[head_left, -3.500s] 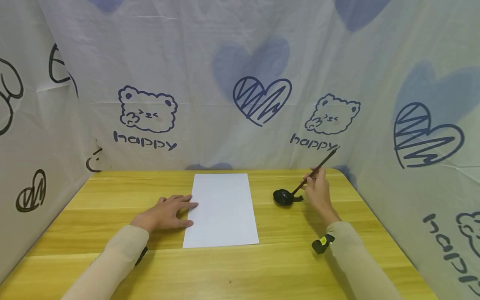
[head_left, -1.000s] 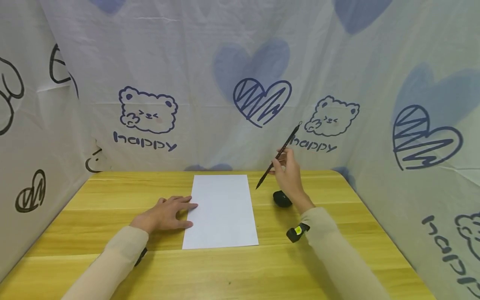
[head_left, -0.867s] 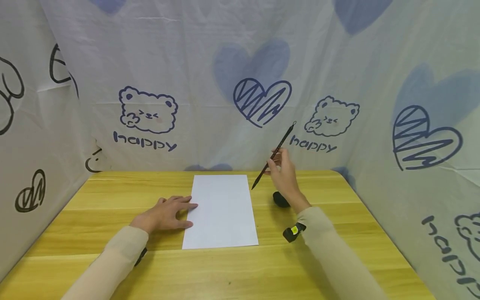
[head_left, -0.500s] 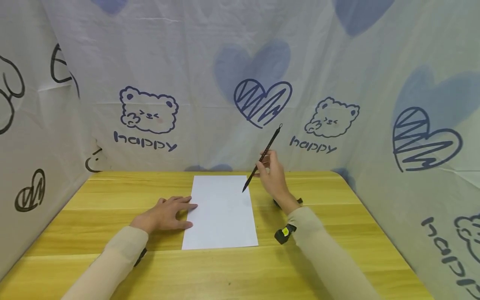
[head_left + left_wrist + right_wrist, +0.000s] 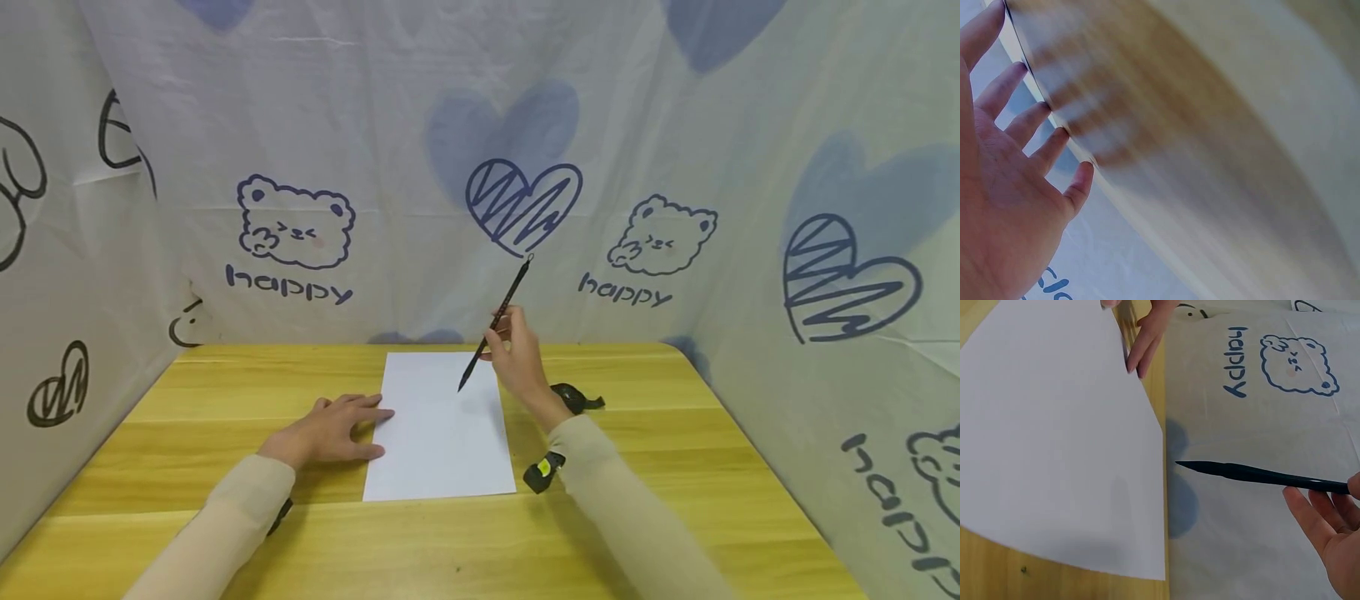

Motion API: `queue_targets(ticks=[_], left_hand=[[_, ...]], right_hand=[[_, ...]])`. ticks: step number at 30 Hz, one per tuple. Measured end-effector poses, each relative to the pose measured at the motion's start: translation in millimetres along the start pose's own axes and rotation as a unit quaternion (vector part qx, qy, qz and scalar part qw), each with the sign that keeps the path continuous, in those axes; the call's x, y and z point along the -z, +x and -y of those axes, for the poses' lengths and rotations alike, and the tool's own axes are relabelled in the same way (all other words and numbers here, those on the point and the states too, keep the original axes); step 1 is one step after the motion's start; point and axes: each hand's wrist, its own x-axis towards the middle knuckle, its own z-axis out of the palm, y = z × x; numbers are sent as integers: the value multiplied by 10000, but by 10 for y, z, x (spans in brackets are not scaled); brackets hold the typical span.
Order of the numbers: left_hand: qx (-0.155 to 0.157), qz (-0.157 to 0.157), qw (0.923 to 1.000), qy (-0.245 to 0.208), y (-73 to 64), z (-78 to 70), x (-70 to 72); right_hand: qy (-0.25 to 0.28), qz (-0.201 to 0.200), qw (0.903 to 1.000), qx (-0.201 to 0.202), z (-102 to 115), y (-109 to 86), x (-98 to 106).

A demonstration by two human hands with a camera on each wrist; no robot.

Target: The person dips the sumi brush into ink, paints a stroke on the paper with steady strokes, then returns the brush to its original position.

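Your right hand (image 5: pixel 519 364) pinches the brush (image 5: pixel 489 332), tip angled down, above the far part of the paper (image 5: pixel 438 454). Your left hand (image 5: pixel 330 429), fingers spread, rests at the paper's left edge, and the black dish (image 5: pixel 574 397) sits on the tabletop (image 5: pixel 675 450) to the paper's right.

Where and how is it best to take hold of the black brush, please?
I would pinch the brush around mid-shaft, from the right, where the right hand holds it: it is thin and slants, its pointed tip down toward the paper, so this probably leaves the tip free.
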Motion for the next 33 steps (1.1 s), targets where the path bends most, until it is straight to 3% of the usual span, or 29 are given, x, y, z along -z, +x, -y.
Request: queue_targets(ticks=[15,33], left_hand=[[137,84,9999,-12,-3,-10,2],[254,127,9996,-21,20,-23,7]], right_hand=[[-9,29,9999,160,-65,-37,-332],[77,88,9995,277,-89,-93,-582]])
